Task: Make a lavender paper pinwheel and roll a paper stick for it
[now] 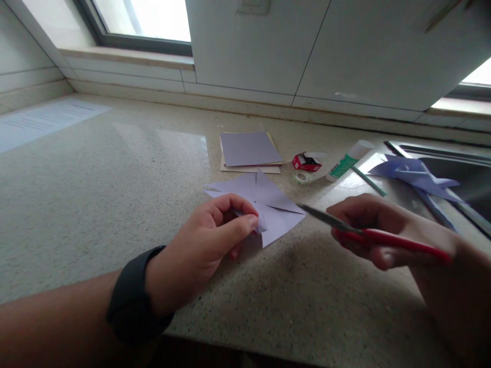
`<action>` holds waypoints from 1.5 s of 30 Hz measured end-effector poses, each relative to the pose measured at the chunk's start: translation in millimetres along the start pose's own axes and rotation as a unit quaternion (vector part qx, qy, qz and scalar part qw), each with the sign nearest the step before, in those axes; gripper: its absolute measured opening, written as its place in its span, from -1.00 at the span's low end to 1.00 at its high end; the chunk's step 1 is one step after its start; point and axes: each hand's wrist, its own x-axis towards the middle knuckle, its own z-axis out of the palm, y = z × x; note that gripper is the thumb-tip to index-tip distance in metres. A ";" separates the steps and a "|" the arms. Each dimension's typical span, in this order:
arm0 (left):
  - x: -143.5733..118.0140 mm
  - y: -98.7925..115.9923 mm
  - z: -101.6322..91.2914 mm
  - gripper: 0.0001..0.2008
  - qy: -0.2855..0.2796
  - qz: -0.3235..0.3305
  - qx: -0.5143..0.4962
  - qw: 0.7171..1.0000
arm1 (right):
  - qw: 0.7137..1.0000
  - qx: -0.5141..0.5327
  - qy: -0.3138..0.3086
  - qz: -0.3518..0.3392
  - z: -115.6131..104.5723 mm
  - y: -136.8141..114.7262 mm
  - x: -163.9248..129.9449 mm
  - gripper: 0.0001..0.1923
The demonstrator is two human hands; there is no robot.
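A lilac paper square (268,202), cut in from its corners, lies on the speckled stone counter (115,194). My left hand (207,245), with a black band on the wrist, pinches the paper's near flap between thumb and fingers. My right hand (387,230) holds red-handled scissors (360,232), the blades closed and pointing left toward the paper's right corner, a little apart from it.
Behind the paper lies a stack of lilac and cream sheets (249,151). To its right are a small red box (306,162), a tape roll (302,177), a glue stick (347,161), a green stick (369,181) and a folded lilac pinwheel (416,174) by the sink (460,168).
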 end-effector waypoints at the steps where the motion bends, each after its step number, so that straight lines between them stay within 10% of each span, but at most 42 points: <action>1: 0.9 0.1 -0.3 -0.87 -0.004 0.003 0.010 1.000 | 0.999 0.007 0.026 -0.028 -2.9 2.1 -1.3 -0.55; 8: 2.8 2.4 -4.3 -0.81 -0.027 -0.017 0.079 0.996 | 0.971 -0.061 0.213 -0.095 -8.5 13.8 8.9 -0.69; 45: 2.3 -0.2 -12.7 -0.73 -0.107 -0.017 0.123 0.986 | 0.963 -0.145 0.214 -0.071 -2.4 11.8 23.8 -0.61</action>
